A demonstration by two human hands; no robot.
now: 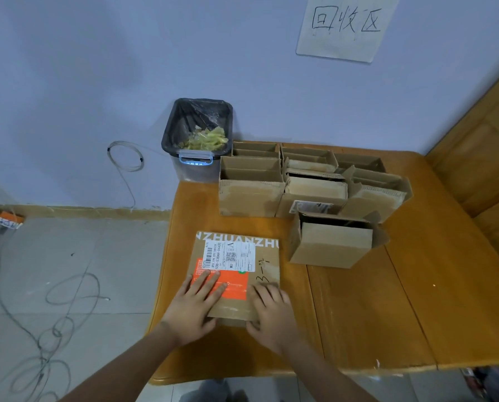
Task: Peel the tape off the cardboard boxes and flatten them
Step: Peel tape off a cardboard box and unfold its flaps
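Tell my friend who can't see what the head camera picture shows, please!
A person's left hand and right hand press a flattened cardboard box onto a wooden table. Behind it stand open boxes, and a bin holding peeled tape sits by the wall.

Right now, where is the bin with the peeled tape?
In the head view the bin stands on the floor against the wall, past the table's far left corner, just left of the open boxes.

Bare forearms, no sleeves; hands (231, 311) ungloved.
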